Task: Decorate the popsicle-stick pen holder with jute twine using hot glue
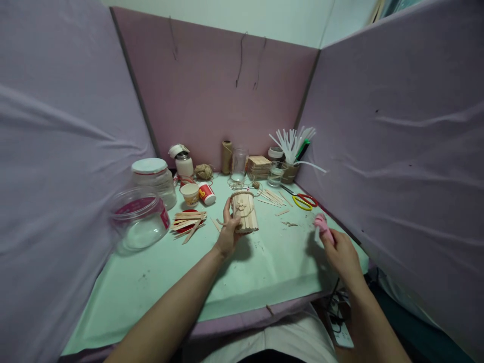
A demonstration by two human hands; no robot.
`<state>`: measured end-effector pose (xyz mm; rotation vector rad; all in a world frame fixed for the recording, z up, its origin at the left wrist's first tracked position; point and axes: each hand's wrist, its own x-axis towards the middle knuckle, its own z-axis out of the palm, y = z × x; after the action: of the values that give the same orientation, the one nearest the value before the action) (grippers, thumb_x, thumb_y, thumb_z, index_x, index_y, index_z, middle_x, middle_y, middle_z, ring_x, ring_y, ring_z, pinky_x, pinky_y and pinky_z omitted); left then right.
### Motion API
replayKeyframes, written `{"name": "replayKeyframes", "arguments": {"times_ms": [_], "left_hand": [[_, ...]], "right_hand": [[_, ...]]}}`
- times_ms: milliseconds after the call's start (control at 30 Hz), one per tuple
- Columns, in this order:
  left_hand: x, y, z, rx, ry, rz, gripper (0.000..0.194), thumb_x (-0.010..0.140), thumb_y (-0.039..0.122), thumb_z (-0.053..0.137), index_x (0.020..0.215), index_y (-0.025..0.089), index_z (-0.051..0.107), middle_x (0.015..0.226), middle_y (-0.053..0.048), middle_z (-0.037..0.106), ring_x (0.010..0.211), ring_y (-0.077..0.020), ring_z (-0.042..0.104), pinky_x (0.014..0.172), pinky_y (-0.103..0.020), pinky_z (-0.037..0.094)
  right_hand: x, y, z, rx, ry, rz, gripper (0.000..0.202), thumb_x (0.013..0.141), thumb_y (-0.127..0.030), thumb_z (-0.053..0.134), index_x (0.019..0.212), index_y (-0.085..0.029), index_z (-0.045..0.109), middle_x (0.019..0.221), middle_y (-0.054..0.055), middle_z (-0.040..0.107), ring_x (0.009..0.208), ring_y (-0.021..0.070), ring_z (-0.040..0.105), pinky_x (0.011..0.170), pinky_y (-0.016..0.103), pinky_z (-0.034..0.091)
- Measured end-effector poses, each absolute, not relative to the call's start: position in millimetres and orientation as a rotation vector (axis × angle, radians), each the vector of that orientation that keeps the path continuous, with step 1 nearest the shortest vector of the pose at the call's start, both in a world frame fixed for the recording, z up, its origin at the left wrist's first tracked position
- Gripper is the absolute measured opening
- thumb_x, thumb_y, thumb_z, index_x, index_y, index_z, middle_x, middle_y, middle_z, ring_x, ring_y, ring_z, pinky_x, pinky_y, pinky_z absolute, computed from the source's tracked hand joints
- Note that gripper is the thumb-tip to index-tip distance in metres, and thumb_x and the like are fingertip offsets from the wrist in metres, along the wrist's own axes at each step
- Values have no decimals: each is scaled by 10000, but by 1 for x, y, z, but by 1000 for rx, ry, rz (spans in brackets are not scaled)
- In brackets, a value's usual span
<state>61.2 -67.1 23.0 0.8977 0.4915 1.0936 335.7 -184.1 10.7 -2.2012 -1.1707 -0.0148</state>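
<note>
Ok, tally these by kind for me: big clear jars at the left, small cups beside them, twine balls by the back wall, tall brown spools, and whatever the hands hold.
Big clear jars: 2 (open jar, lidded jar)
Small cups: 2 (upright cup, tipped cup)
Twine ball: 1
Brown spool: 1
Held: 2 (stick-covered holder, pink glue gun)
Total: 8

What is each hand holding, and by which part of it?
Left hand: the stick-covered cup, by its left side. Right hand: the pink glue gun, by its handle.

My left hand (228,236) grips a pale wooden-stick cylinder (245,214); right hand (342,252), a pink tool (324,228), apart from it.
</note>
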Motion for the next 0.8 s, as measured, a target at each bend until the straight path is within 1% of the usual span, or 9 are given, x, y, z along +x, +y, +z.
{"name": "replayKeyframes", "arguments": {"times_ms": [67,133,200,233,333,433,600,800], "left_hand": [[61,-67,22,934,464,1120,934,787,402,641,1531,441,80,1576,-10,324,1235,-250,534,930,-425,535],[61,-66,19,990,450,1169,935,784,410,652,1531,437,90,1602,3,271,1353,-249,434,1018,-421,472],[61,-64,16,1046,455,1227,933,772,416,671,1529,433,127,1612,13,246,1430,-240,338,1089,-408,399],[61,-62,14,1066,460,1253,933,764,417,681,1527,432,145,1609,12,253,1445,-236,314,1109,-405,373],[61,-60,11,1088,460,1299,958,748,432,697,1531,418,145,1592,-12,291,1442,-245,325,1126,-417,350],[61,-59,11,1081,458,1313,998,738,438,699,1541,394,108,1595,-27,287,1442,-257,326,1123,-419,356],[61,-60,15,1082,445,1330,979,741,392,702,1536,410,130,1619,4,232,1463,-246,288,1139,-416,342],[61,-60,18,1061,448,1331,984,728,374,721,1533,397,157,1607,-16,274,1454,-265,308,1123,-424,368]], "right_hand": [[323,-188,24,-1958,-1100,115,597,866,-623,390,1063,-141,683,960,158,668,867,277,604,754,392,488],[305,-195,37,-1788,-1012,313,618,837,-697,424,988,-161,693,859,114,659,755,231,593,634,332,478],[282,-203,48,-1651,-991,481,583,836,-703,464,942,-179,698,814,81,640,710,193,573,562,279,447],[271,-207,52,-1600,-1002,531,563,843,-694,475,929,-185,700,801,71,633,693,180,561,540,263,434],[241,-218,58,-1533,-1114,651,518,884,-655,464,918,-194,698,781,55,611,658,158,533,513,245,421],[223,-221,59,-1503,-1242,718,473,912,-618,451,926,-206,682,764,37,582,627,145,508,518,248,433],[212,-218,56,-1458,-1298,717,438,933,-588,431,946,-210,654,744,21,548,588,137,464,505,255,419],[209,-218,57,-1481,-1311,719,450,939,-603,407,889,-216,631,726,15,544,591,141,468,515,250,421]]}}
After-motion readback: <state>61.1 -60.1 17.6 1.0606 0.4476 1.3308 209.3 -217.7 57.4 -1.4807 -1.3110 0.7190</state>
